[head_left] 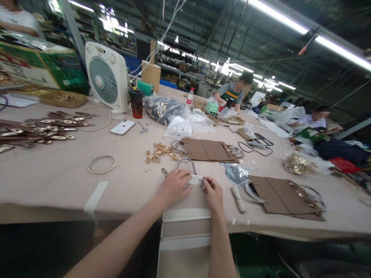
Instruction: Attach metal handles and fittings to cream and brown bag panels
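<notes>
A short white strip [196,179] with faint dark marks lies across the top of a flat taupe panel [185,228] crossed by pale bands. The panel runs down over the table's front edge. At the strip's left end, my left hand [175,186] rests palm down, its fingers laid out flat. Thumb and fingertips of my right hand [213,190] pinch the right end. Just beyond the strip curves a bag handle [187,164] in clear wrap. A small metal buckle piece [164,172] sits near my left fingers.
Gold-coloured hardware [162,151] lies loose ahead. Flat brown bag bodies [205,150] and a rolled cloth piece [238,199] are around to the right. Left are a tape ring [102,164], a phone [123,127], brown straps [40,129] and a box fan [107,77]. Other people sit farther off.
</notes>
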